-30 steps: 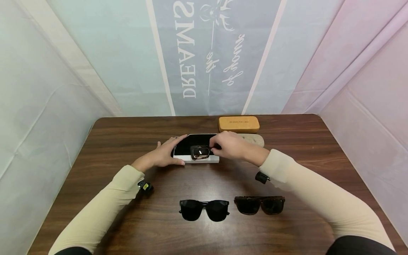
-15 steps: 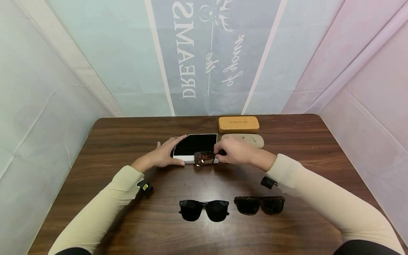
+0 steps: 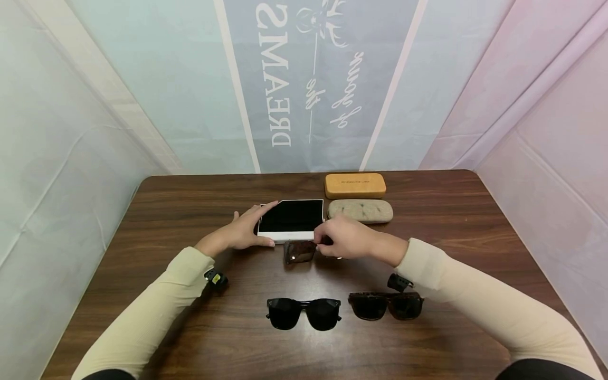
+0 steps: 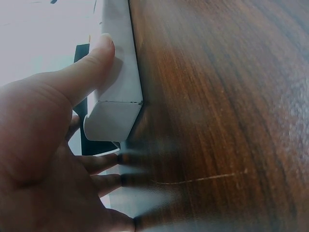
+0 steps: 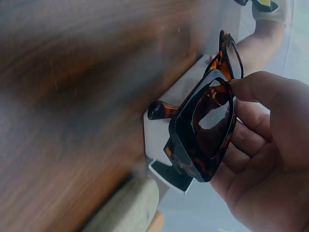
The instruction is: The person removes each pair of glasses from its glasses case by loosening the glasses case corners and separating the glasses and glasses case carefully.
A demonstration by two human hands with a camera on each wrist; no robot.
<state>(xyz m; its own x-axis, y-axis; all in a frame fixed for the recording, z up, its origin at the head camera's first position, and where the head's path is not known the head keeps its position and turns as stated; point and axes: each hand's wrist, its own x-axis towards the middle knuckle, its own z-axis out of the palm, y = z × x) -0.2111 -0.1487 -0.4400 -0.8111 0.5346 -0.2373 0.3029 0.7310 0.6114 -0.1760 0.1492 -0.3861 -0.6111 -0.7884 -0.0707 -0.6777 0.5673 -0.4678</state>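
Observation:
My right hand (image 3: 349,237) pinches tortoiseshell sunglasses (image 3: 299,252) by the frame, just in front of a white box (image 3: 285,236) with a black top face. In the right wrist view the thumb lies against the rim by one lens of the sunglasses (image 5: 212,118), and the temples are folded out behind. At the box's left end rests my left hand (image 3: 239,229), its fingers extended. The left wrist view shows its thumb against the white wall of the box (image 4: 118,72), with several fingertips down on the table beyond.
A beige fabric glasses case (image 3: 363,211) lies right of the box, with a yellow case (image 3: 355,186) behind it. Nearer me are black sunglasses (image 3: 304,314) and a second tortoiseshell pair of sunglasses (image 3: 386,306), side by side on the wooden table (image 3: 190,316).
My right hand has drawn the tortoiseshell sunglasses from above the box toward me, past its front edge. The beige case has come into fuller view. My left hand stays put.

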